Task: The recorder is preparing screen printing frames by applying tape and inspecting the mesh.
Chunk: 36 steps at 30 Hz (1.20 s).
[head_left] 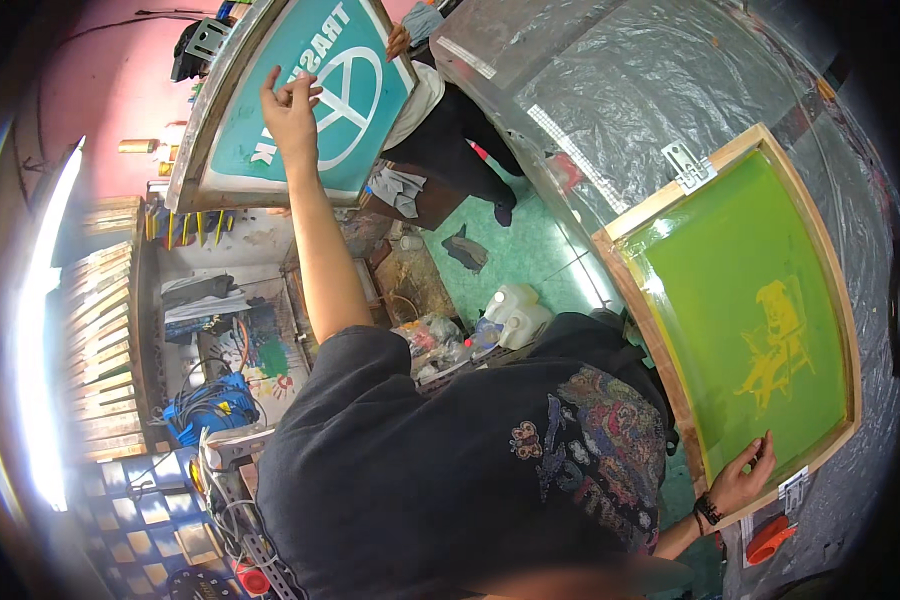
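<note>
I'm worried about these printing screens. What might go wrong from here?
The left hand puts fingertips on the teal screen, which another person's hand holds tilted; the mesh might get dented or the frame slip. The right hand steadies the green screen by one corner only; it could slide on the plastic sheet.

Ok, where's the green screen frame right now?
In the head view, the green screen frame lies at right on the plastic-covered table, its lower corner held by the right hand.
</note>
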Motion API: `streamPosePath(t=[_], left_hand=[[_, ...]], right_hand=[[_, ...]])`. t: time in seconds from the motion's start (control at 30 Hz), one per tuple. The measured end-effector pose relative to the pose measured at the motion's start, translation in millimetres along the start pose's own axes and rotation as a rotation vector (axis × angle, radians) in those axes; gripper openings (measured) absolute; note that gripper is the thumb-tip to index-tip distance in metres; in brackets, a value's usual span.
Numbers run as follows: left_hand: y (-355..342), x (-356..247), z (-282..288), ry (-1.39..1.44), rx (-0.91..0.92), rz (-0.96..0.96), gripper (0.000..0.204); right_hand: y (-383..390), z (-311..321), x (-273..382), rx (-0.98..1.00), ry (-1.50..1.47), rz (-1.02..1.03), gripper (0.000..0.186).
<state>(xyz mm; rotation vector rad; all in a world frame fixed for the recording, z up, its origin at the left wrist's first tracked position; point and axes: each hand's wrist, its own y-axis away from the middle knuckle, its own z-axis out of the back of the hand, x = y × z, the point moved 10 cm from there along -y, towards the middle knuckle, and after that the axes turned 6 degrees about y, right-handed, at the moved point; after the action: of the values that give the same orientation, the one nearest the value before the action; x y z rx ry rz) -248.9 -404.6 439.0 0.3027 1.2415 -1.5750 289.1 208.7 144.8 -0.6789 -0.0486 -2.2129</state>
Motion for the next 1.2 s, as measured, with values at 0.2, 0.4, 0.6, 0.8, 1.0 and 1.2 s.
streamPosePath(t=[0.2,0.4,0.6,0.8,1.0,1.2], left_hand=[[49.9,123.9,10.3,0.188,-0.098,0.511,0.054],[188.0,55.7,-208.8,0.198,0.367,0.279,0.025],[279.5,-14.1,-348.7,0.069,0.752,-0.055,0.026],[323.7,37.0,-418.1,-0.067,0.948,-0.003,0.050],[352.2,65.2,-446.8,-0.155,1.048,0.038,0.059],[359.9,53.9,-450.7,-0.321,1.101,0.030,0.064]], right_hand=[[-1.5,-6.3,3.8,-0.007,-0.006,-0.015,0.024],[14.6,9.8,-11.5,-0.060,0.059,-0.036,0.023],[23.1,24.7,-45.5,-0.166,0.340,-0.190,0.032],[88.0,39.2,-159.0,-0.250,0.562,-0.627,0.073],[104.7,9.9,-192.1,-0.118,0.307,-0.926,0.085],[108.4,6.9,-214.5,0.044,0.355,-0.955,0.071]])
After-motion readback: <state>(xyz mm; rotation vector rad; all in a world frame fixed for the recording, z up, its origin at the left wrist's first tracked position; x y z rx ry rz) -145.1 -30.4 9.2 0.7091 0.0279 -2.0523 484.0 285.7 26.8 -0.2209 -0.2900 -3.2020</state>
